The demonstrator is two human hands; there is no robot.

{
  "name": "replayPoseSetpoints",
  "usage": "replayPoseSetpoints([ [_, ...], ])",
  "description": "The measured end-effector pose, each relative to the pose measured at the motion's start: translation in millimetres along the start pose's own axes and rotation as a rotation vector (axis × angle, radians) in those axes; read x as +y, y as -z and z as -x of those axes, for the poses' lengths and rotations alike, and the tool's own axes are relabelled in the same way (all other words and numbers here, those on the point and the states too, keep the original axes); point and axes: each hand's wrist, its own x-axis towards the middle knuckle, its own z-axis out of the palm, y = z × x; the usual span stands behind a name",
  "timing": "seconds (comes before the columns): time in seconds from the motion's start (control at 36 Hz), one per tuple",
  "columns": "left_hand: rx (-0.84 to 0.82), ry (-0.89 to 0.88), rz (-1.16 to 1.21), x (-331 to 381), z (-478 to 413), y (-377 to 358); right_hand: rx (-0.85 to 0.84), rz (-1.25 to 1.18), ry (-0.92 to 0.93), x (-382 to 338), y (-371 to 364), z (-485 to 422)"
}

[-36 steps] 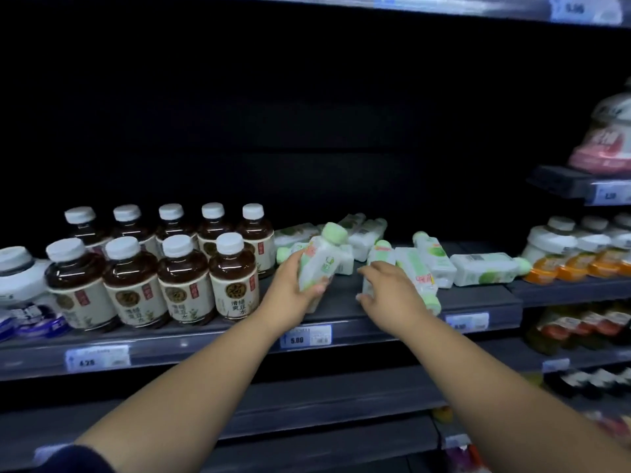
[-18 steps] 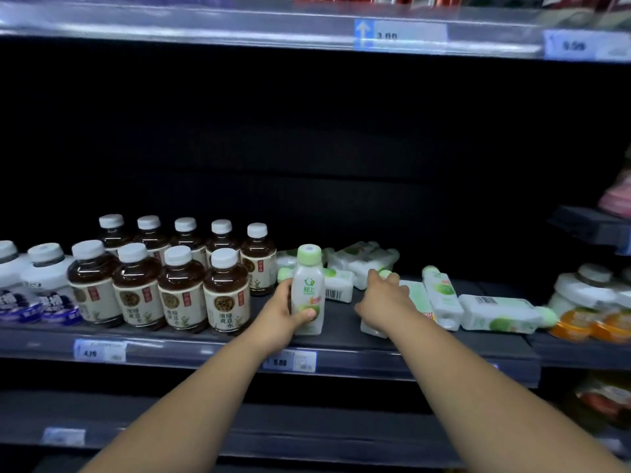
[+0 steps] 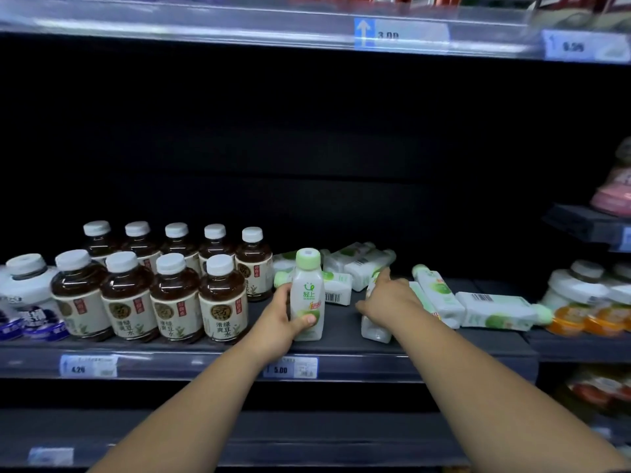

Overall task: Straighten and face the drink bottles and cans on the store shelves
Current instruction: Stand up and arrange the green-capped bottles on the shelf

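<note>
A white bottle with a green cap [image 3: 307,295] stands upright near the shelf's front, label facing me. My left hand [image 3: 278,324] grips it from the left, thumb across its lower front. My right hand [image 3: 387,297] lies over a toppled white bottle [image 3: 374,327], fingers curled round it and the index finger pointing back. Several more white bottles with green caps lie on their sides: some behind [image 3: 358,264] and others to the right [image 3: 495,310].
Brown tea bottles with white caps [image 3: 174,295] stand in two rows at the left, beside white-and-blue bottles [image 3: 25,295]. The dark shelf [image 3: 478,349] carries price tags [image 3: 290,368] on its front rail. Orange-labelled bottles [image 3: 580,302] stand at the right.
My left hand has tipped the green-capped bottle upright and set it on the shelf, label forward. My right hand has stayed on the toppled bottle.
</note>
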Motion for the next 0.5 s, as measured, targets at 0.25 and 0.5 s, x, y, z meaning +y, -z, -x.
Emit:
replayPoseSetpoints([
  [0.25,0.003,-0.007,-0.018,3,1,0,0.183,-0.542,0.093,17,-18,18],
  [0.5,0.011,0.0,-0.044,6,1,0,0.02,-1.172,0.214,13,-47,37],
])
